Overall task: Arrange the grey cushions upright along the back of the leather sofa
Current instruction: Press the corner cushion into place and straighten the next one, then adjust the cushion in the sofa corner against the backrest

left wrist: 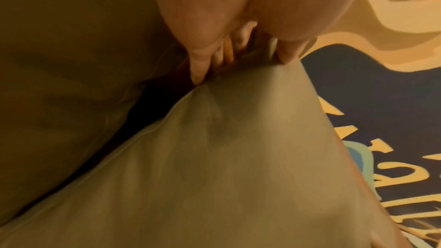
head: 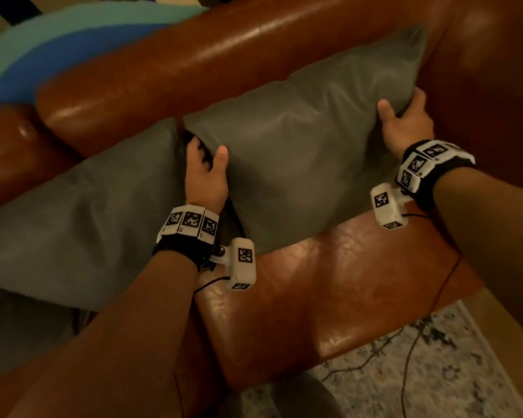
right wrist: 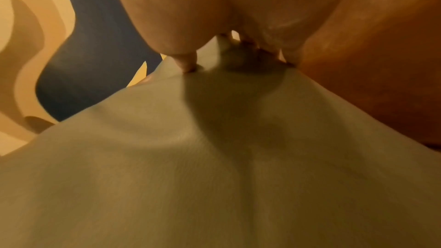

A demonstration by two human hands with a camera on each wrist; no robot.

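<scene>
A grey cushion [head: 302, 152] stands tilted against the back of the brown leather sofa [head: 194, 61], its lower edge on the seat. My left hand [head: 206, 167] grips its left edge, thumb on the front, fingers tucked behind. My right hand [head: 405, 116] grips its right edge near the sofa arm. A second grey cushion [head: 82, 221] leans beside it on the left, touching it. In the left wrist view my left hand [left wrist: 238, 59] pinches the cushion [left wrist: 226, 157] edge. In the right wrist view my right hand [right wrist: 229, 59] clamps the cushion [right wrist: 214, 157] rim.
The sofa seat [head: 329, 297] lies bare in front of the held cushion. The sofa arm [head: 489, 86] rises at the right. A patterned rug [head: 420, 372] covers the floor by the seat's front. A blue and teal shape [head: 43, 49] lies behind the sofa back.
</scene>
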